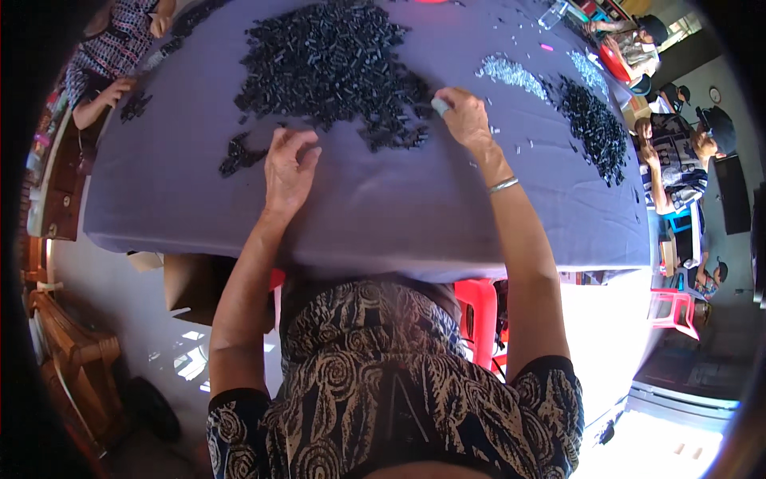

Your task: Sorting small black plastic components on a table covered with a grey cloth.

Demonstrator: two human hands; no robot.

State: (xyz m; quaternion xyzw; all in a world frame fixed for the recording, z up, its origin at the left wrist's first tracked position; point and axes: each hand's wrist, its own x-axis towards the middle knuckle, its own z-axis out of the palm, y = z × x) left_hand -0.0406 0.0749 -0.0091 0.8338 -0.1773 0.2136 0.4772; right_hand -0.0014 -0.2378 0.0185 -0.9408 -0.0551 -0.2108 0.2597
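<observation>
Spreading across the view, a mauve-grey tablecloth (375,211) covered a broad table, its near edge just in front of the wearer's patterned top (343,391). On its far middle part lay the largest heap (323,60) of short, dark, tube-like pieces, trailing off in a ragged tongue toward the near right. At the left edge, a co-worker in a patterned top (116,44) rested a hand (118,89) near a few loose dark pieces. Well apart to the right stood a second dark heap (592,128), long and narrow. Beneath the table edge, between the wearer's forearms, showed a red plastic stool (477,319). The wearer's left hand (287,173) was empty as far as could be seen, fingers curled and thumb held apart, just beside a small dark cluster (238,156). The right hand (469,121), fingers bunched, was at the main heap's right edge; whether it gripped a piece could not be told. Beyond it lay a pale, translucent heap (513,73). A silver bangle (504,184) circled the right wrist. Something pale (440,105) showed at the right fingertips, perhaps a finger covering. Farther off lay a tiny pink piece (546,47).
</observation>
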